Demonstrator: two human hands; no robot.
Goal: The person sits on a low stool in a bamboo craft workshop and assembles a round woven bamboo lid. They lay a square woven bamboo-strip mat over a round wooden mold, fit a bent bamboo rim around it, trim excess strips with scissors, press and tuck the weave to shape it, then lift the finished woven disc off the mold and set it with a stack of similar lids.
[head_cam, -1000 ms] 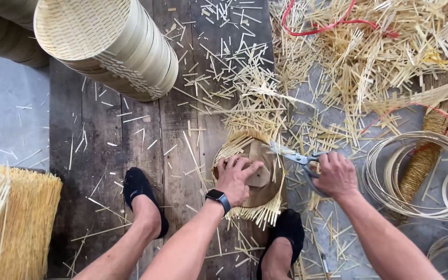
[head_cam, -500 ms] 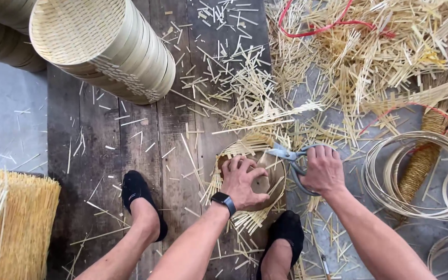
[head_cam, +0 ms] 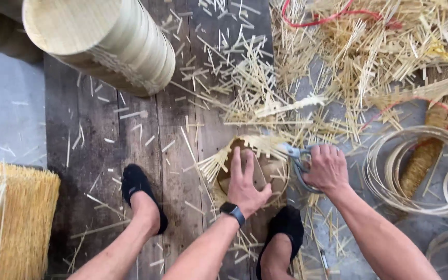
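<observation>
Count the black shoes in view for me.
2. One black shoe is on the wooden boards left of the left hand; the other black shoe is below the round woven piece, partly hidden by the forearm.

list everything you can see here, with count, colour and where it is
round woven piece: one, tan, centre, under the left hand, strip ends sticking out
scissors: one pair, grey handles, in the right hand, at the woven piece's edge
stack of round trays: one, pale bamboo, top left
cut bamboo strips: many, pale yellow, strewn across the top and centre
red cord: one, top right among the strips
bamboo hoops: several, pale, right
straw bundle: one, yellow, bottom left
plank floor: dark wood
shoes: two, black, bottom centre
wristwatch: one, black, left wrist
left hand: flat on the woven piece
right hand: gripping the scissors
</observation>
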